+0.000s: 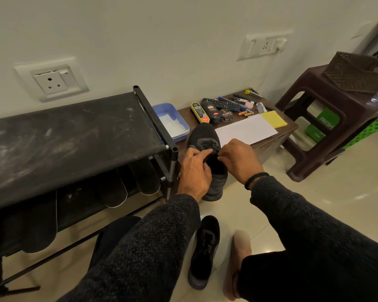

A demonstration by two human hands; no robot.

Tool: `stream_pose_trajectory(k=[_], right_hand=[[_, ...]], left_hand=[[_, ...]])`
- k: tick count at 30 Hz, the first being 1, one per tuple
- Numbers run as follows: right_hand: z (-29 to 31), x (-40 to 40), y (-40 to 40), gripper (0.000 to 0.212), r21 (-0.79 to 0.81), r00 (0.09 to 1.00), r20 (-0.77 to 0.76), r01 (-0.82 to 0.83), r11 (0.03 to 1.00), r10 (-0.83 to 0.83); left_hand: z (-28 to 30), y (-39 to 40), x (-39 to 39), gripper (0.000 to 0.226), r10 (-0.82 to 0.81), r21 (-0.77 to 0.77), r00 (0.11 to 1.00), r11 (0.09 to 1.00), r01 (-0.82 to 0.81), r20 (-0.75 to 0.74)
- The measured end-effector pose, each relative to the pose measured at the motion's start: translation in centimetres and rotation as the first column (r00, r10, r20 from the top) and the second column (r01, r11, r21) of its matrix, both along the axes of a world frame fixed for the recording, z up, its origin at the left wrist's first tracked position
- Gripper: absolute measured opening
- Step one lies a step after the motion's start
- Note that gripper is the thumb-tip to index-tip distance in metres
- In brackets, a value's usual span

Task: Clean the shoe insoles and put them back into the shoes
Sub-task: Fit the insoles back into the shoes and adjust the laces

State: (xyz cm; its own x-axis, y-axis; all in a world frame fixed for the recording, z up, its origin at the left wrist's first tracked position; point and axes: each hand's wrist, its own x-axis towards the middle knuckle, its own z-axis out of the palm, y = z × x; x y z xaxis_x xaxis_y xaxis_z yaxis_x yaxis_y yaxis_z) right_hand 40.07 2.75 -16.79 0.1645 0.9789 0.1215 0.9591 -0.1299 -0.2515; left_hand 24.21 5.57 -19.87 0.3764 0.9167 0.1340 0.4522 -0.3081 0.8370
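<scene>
Both hands on one black shoe (207,136), held up off the floor w/ toe pointing away, just in front of the low table (277,136). Left hand (193,171) wraps the collar/heel side, fingers curled round the rim, index reaching fwd to the lace area. Right hand (238,159) pinches at the tongue/laces, fingertips bunched right at the throat of the shoe, just across the opening from the left fingertips. Opening betw the two sets of fingers looks dark; can't tell if an insole is inside. Second black shoe (203,251) sits on the floor below the wrists, near a bare foot (238,264). Several dark insoles (116,192) lean under the rack (74,136), well left of the left hand. Step, prob: spreading the throat open, either to pull the insole or to seat one, unclear which. Next move needs tongue held fwd + collar wide, then fingers down into the opening. White paper (244,129), yellow cloth (273,119) & polish tins (226,115) lie beyond the fingertips on the table.
</scene>
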Motion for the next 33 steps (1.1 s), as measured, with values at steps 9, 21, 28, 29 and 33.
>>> stream_pose_trajectory(k=[9,21,28,29,33], right_hand=[[0.8,-0.8,3.3,0.048,-0.182,0.989,0.055,0.146,0.972,-0.138],[0.9,-1.2,3.2,0.041,-0.255,0.964,-0.09,0.221,0.941,-0.25],[0.7,-0.2,0.2,0.073,-0.482,0.709,-0.493,0.261,0.837,-0.504],[0.8,-0.3,-0.2,0.072,-0.516,0.637,-0.547,0.255,0.818,-0.543],[1.2,-0.8,-1.2,0.055,-0.602,0.401,-0.665,0.212,0.77,-0.63]], left_hand=[[-0.2,0.4,-0.1,0.034,-0.039,0.081,0.999,0.996,0.042,-0.037],[-0.2,0.9,0.7,0.021,0.029,0.148,0.996,0.989,-0.016,-0.082],[-0.4,2.2,2.0,0.046,0.076,0.031,0.978,0.997,-0.072,-0.196],[-0.4,2.3,2.1,0.045,0.083,0.028,0.975,0.997,-0.079,-0.204],[-0.4,3.0,2.0,0.046,0.075,-0.008,0.969,0.997,-0.079,-0.237]])
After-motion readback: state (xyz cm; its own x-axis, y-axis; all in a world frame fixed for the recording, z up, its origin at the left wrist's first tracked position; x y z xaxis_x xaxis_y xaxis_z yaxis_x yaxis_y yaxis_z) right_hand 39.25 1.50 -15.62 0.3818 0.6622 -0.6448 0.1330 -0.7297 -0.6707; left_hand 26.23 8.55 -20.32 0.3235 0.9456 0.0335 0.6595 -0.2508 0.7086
